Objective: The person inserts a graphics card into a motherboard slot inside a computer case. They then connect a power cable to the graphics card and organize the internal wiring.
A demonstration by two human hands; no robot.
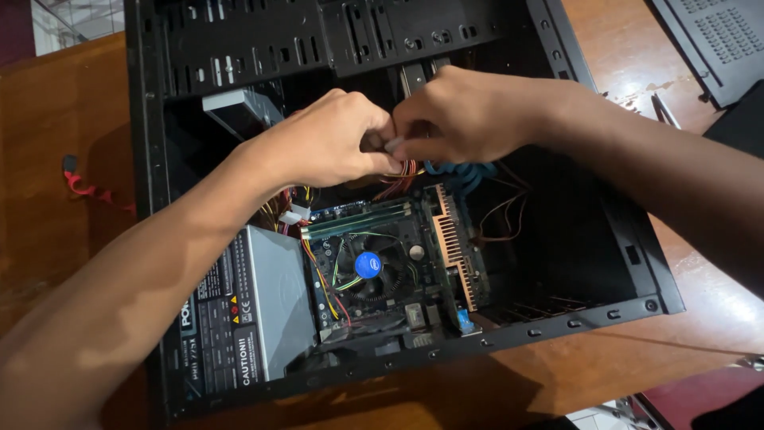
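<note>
Inside the open computer case (147, 159), set toward the desk's (48, 159) far edge, a white connector (392, 144) is pinched by both hands, left (330, 139) and right (461, 115), above the motherboard (382, 263).

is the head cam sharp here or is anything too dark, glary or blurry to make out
Head view: mostly sharp on the left hand, right hand and round blue-capped cooler fan; the empty right bay of the open black metal computer case sinks into deep shadow; soft glare on the glossy brown wooden table; what the fingers pinch is hidden.
</note>
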